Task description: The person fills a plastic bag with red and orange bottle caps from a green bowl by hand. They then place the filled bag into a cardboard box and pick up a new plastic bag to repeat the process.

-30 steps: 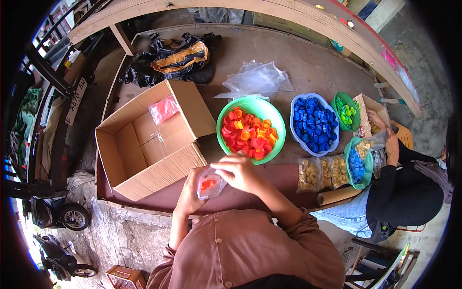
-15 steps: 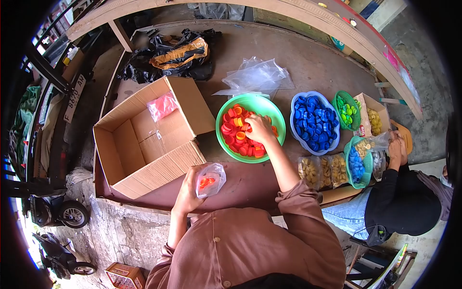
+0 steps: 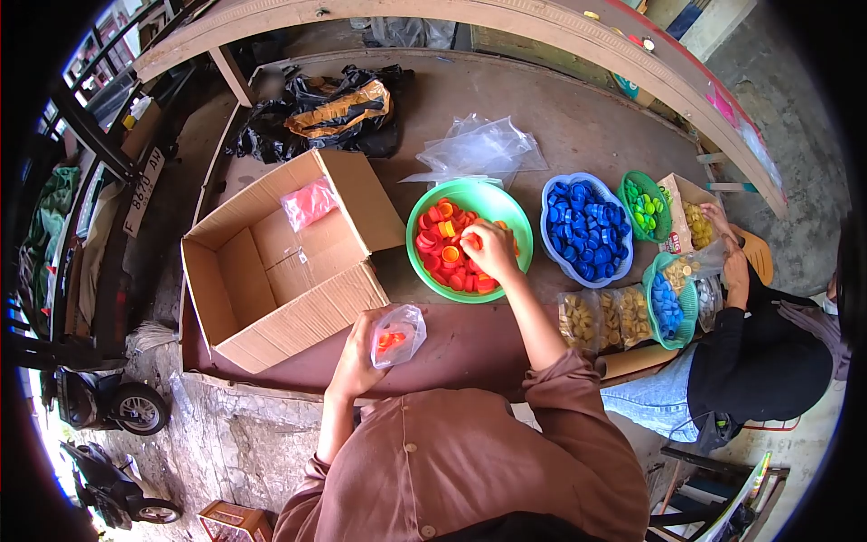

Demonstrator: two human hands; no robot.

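My left hand (image 3: 358, 356) grips a clear plastic bag (image 3: 408, 329) by its side, its mouth spread. A few red-orange bottle caps (image 3: 390, 341) lie inside the bag. Over the light green bowl (image 3: 521, 215), my right hand (image 3: 490, 253) is closed with its fingertips on a red bottle cap (image 3: 470, 240); whether it holds more caps is hidden. Red and orange caps (image 3: 442, 256) fill much of the bowl. To the left of the bowl stands an open cardboard box (image 3: 302, 312), with a filled pink-red bag (image 3: 309, 204) inside.
Flat clear bags (image 3: 488, 149) lie behind the bowl. On the right are a basket of blue caps (image 3: 587, 230), a green basket (image 3: 646, 203), a teal basket (image 3: 668, 307) and filled bags (image 3: 610, 321). A co-worker (image 3: 759, 361) handles a bag there. Black plastic (image 3: 316, 113) lies back left.
My right hand has risen slightly from among the caps, its fingers now drawn together on a red cap. My left hand stays with the bag. The co-worker's one hand has reached toward the yellow caps.
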